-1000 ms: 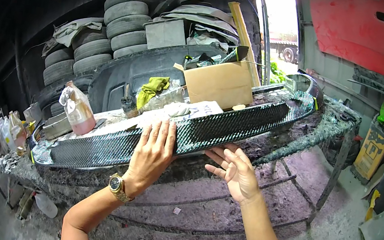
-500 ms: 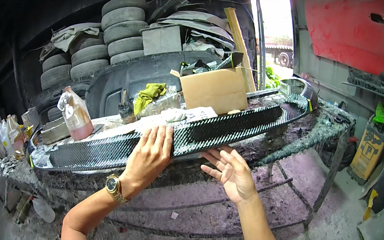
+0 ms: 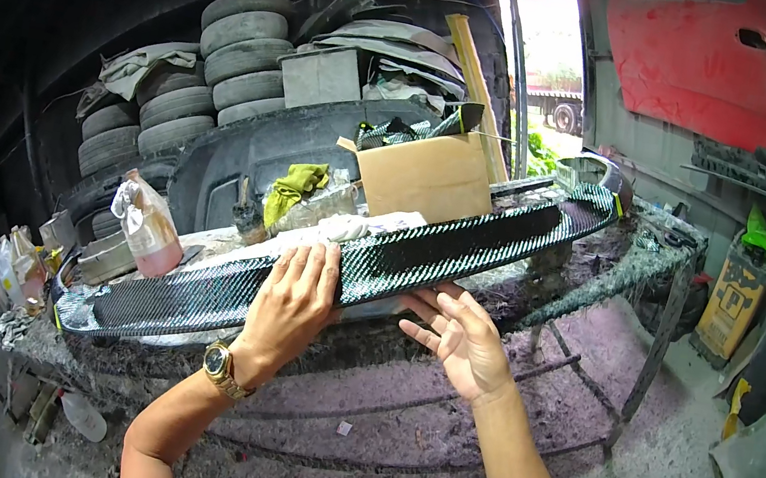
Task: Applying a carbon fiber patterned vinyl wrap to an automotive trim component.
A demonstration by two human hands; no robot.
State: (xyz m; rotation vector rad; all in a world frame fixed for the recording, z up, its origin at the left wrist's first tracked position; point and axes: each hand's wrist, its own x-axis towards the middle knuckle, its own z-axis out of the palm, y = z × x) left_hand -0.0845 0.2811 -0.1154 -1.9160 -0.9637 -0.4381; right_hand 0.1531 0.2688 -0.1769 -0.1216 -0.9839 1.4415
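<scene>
A long, glossy black-and-silver carbon-fibre-patterned car trim piece (image 3: 462, 249) stretches across the workbench, with its right end farther off. My left hand (image 3: 294, 295) lies flat on its middle, fingers stretched out together, a gold-coloured watch on the wrist. Below the piece's near edge, my right hand (image 3: 459, 341) is palm up with the fingers apart and slightly bent. Its fingertips reach to the lower edge; whether they press on the underside I cannot tell. Strips of yellow-green tape show at both ends of the piece.
Behind the piece stand a cardboard box (image 3: 426, 177), a yellow-green cloth (image 3: 293, 192) and a bag-topped bottle of pink liquid (image 3: 147, 230). The workbench (image 3: 631, 270) has a crusted edge and metal legs. Stacked tyres (image 3: 242, 53) rise beyond; a red car door (image 3: 693, 63) hangs at right.
My left hand has slid slightly left along the piece, still flat. My right hand's fingers have shifted slightly at the lower edge. The piece's left end appears a little higher and further left.
</scene>
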